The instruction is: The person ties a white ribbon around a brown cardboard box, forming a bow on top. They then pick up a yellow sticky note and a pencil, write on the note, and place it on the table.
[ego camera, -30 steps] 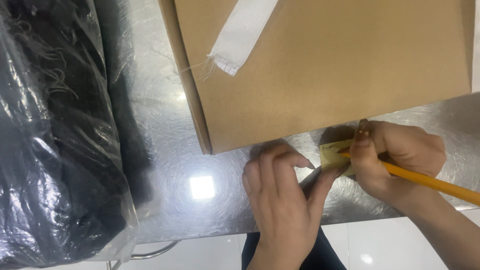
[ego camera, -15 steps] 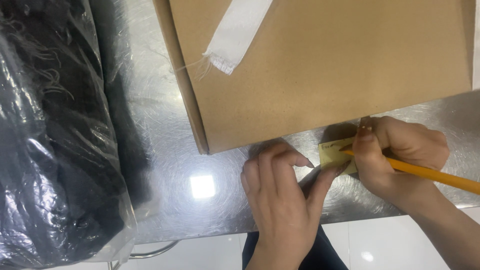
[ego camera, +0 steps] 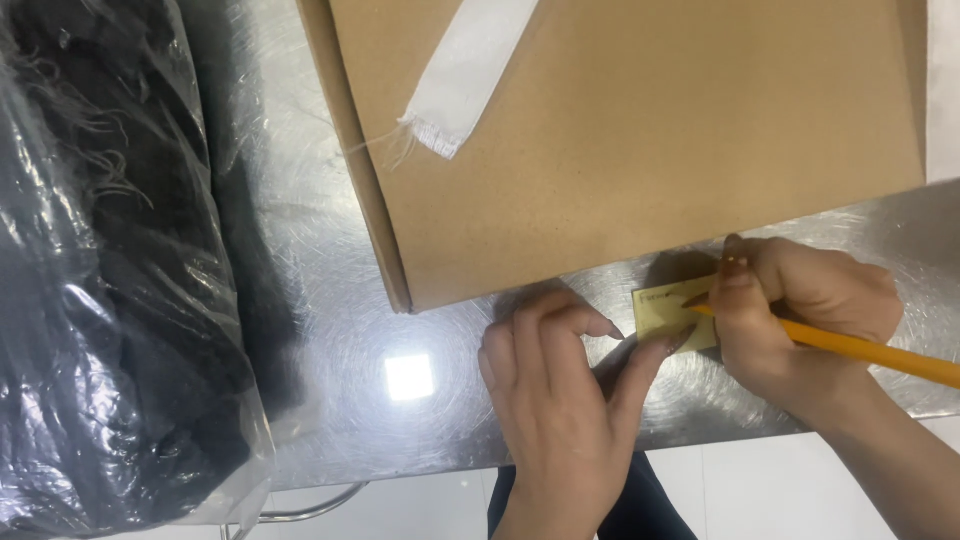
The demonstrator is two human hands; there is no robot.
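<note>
A small yellow paper tag lies on the shiny metal table just below a brown cardboard box. My left hand rests on the table with its thumb and forefinger pinning the tag's left side. My right hand grips an orange pencil, whose tip touches the tag. The right fingers hide part of the tag.
A frayed white fabric strip lies on top of the box. A large clear plastic bag of black fabric fills the left side of the table. A ceiling light reflection shines on the metal. The table's front edge runs along the bottom.
The view has shifted slightly. My right hand and pencil have moved very little over the tag; my left hand keeps holding it down.
</note>
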